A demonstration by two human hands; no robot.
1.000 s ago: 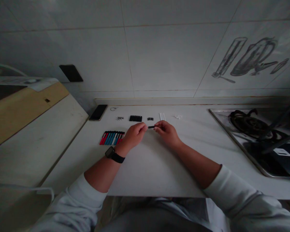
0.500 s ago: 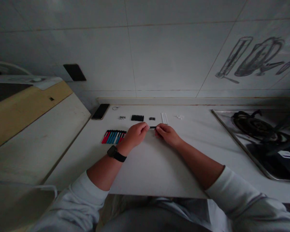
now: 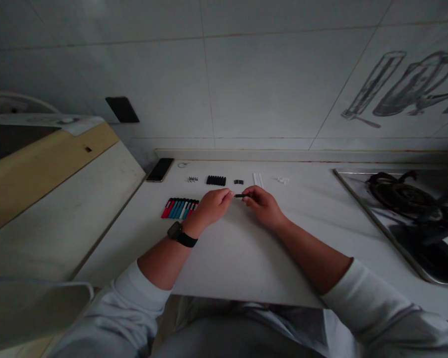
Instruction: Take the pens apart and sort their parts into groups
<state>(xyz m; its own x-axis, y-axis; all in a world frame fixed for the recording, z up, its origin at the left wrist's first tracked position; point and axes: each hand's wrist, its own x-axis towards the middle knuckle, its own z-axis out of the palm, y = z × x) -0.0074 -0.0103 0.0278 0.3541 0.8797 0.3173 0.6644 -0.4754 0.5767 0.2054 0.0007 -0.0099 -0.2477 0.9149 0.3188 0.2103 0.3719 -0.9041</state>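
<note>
Between my two hands, above the white counter [image 3: 224, 263], is a short thin black tube-like piece [image 3: 239, 196] lying level. My left hand [image 3: 215, 204] is closed, thumb and forefinger pinched at the tube's left end, where a small pale tip shows. With thumb and fingers, my right hand [image 3: 263, 204] grips its right end, which the fingers partly hide. Left of my left hand lies a row of slim red, blue and white barrels [image 3: 179, 208] with black ends. Behind my hands are a row of black sleeves [image 3: 216, 180], small dark pieces [image 3: 238, 182] and thin white sticks [image 3: 258, 180].
Small metallic pieces [image 3: 193, 179], clear-white bits [image 3: 282, 180] and a ring-like item [image 3: 182, 165] lie along the back. A phone [image 3: 160, 170] rests at the back left, beside a pale cabinet [image 3: 74, 199]. A gas stove [image 3: 399, 214] stands on the right; a tiled wall rises behind.
My right hand's fingers have shifted on the black tube, with the forefinger lifted more. My left hand keeps its pinch. The whole view has moved slightly.
</note>
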